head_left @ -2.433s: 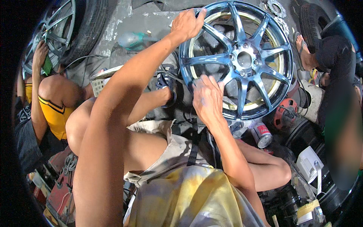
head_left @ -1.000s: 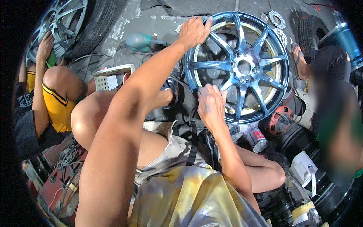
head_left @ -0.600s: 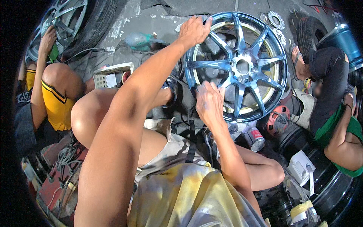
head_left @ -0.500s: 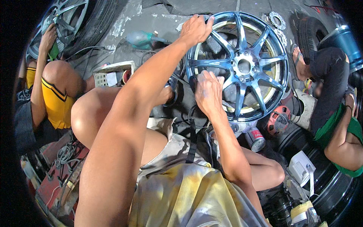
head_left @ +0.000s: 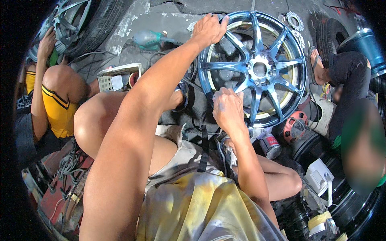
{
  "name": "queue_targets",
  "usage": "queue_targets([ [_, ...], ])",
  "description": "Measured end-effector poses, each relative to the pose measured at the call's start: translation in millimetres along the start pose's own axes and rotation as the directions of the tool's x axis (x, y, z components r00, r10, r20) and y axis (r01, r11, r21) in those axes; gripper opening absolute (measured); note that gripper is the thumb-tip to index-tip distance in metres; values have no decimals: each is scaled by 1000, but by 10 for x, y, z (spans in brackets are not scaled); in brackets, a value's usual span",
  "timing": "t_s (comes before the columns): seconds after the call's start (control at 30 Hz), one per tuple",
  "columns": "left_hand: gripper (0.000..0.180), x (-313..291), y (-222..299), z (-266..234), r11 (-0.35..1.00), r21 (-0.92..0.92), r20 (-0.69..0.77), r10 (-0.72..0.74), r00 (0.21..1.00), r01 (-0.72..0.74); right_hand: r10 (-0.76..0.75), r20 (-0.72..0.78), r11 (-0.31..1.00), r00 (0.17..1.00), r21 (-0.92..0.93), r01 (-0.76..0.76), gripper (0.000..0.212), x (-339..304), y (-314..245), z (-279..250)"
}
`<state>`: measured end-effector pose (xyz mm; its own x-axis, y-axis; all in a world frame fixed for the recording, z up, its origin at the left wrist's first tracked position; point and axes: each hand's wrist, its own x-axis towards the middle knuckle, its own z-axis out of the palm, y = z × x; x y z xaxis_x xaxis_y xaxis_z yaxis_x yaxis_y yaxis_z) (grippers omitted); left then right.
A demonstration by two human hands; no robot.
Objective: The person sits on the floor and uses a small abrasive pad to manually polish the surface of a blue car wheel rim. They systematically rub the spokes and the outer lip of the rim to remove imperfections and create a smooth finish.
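Left-hand fingers (head_left: 219, 22) spread and curled over the upper-left rim of the glossy blue multi-spoke alloy wheel (head_left: 257, 68), apparently steadying it. Left hand (head_left: 208, 30) at the end of an outstretched forearm crossing the view from the lower edge. Right-hand fingers (head_left: 225, 96) bunched together and pressed against the lower-left rim, possibly around a small pale pad or cloth; contents not discernible. Right hand (head_left: 228, 110) set close to the body, a placement suited to rubbing or working the rim edge while the other hand braces.

Wheel lying face up on the grey concrete floor (head_left: 169, 20), directly ahead of the bent bare knees, within easy reach of both hands.

Just beside the wheel's lower edge: a small cylindrical spray can with red label and grey cap end (head_left: 270, 145), lying on its side, and a round red-and-black power tool (head_left: 295, 126). Above the left forearm: a green-bodied hand tool (head_left: 150, 38) on the floor, and a pale perforated plastic basket (head_left: 116, 76) with a white rectangular packet inside. Lower right: a white boxy container (head_left: 319, 176) resting on a black tyre (head_left: 354, 201), with a yellow tape roll (head_left: 319, 221) below. Upper left: a person in a yellow shirt (head_left: 56, 108), one hand on a silver wheel fitted with a tyre (head_left: 86, 22). Right edge: another seated person in dark clothing (head_left: 348, 76).
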<state>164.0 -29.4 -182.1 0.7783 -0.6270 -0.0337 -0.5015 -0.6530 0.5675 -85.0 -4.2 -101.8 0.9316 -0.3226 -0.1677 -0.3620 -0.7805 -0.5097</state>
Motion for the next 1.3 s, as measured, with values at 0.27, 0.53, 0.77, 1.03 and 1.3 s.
queue_targets([
  [0.27,71,-10,0,-12,1000,2,-9,-9,1000,9,43,38,999,998,17,-44,13,-75,-20,-47],
  [0.53,71,5,14,15,999,34,20,-22,1000,21,395,-110,710,912,667,-227,25,115,357,-188],
  [0.77,71,25,-8,-1,1000,19,19,-10,1000,9,572,94,384,815,847,-367,28,-263,706,-305],
  [1.03,67,52,-2,-25,998,63,68,-12,998,7,556,253,114,792,921,-374,22,-258,668,-238],
  [1.3,68,38,-14,3,999,50,41,-12,999,10,485,245,69,839,946,-316,19,-185,584,-308],
])
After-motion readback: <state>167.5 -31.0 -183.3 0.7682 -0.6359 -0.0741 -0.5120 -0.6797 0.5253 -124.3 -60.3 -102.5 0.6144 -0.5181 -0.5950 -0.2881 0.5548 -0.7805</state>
